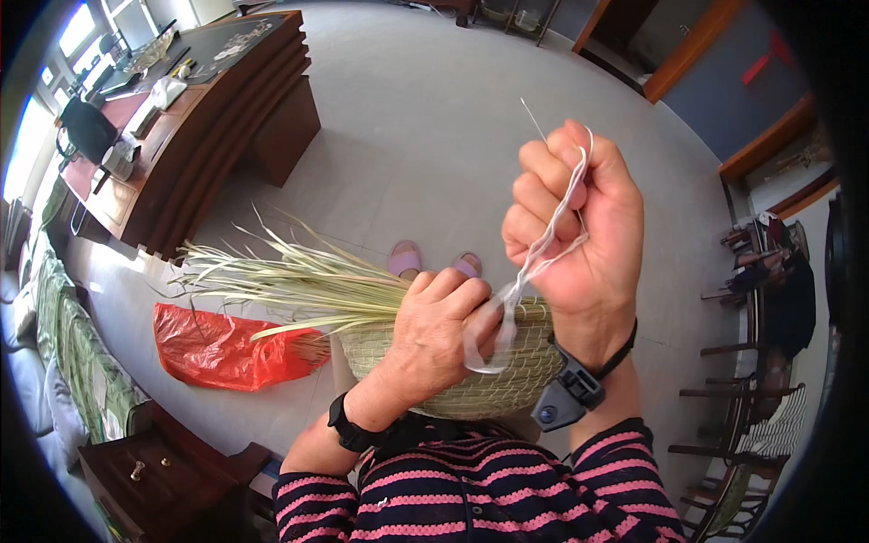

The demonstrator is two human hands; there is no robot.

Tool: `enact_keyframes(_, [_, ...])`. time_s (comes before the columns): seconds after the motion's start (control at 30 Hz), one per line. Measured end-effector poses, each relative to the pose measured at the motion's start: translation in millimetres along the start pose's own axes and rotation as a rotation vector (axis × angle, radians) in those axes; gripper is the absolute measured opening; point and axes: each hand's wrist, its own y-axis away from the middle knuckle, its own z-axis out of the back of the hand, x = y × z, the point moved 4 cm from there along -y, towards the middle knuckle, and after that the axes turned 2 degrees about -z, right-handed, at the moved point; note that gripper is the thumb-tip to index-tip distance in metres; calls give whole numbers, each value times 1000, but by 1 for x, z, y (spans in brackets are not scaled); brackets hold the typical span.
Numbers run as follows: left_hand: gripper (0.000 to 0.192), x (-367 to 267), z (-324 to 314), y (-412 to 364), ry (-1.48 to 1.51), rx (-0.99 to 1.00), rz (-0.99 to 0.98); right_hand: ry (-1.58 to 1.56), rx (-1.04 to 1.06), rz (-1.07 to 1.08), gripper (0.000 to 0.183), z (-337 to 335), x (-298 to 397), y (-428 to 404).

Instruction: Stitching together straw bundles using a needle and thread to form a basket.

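Note:
A round basket of coiled grass, bound with rows of pale stitches, rests against my lap. My left hand grips its upper edge, where a bundle of long dry grass strands fans out to the left. Raised above the basket's right side, my right hand is closed on a thin needle that points up and left from the fingers. White thread loops from the right fingers down to the basket's edge beside my left hand. The lower loops of the thread are blurred.
A red plastic bag with grass stems in its opening lies on the floor at left. Beyond it stands a large wooden desk with items on top. A dark wooden cabinet is at lower left, and wooden chairs line the right side.

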Motion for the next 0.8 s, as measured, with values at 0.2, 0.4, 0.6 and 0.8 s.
enact_keyframes(0.2, [24,-8,3,4,-41,-31,-19,-103,-35,41,35,-6,0,-14])
enact_keyframes(0.4, [17,-16,6,11,-28,-2,-42,-33,-2,46,29,7,-2,-31])
enact_keyframes(0.6, [25,-14,9,10,25,-16,42,1032,-262,325,16,35,37,-45])
enact_keyframes(0.8, [27,-12,7,8,36,-17,59,1806,-175,-195,46,68,87,-9])
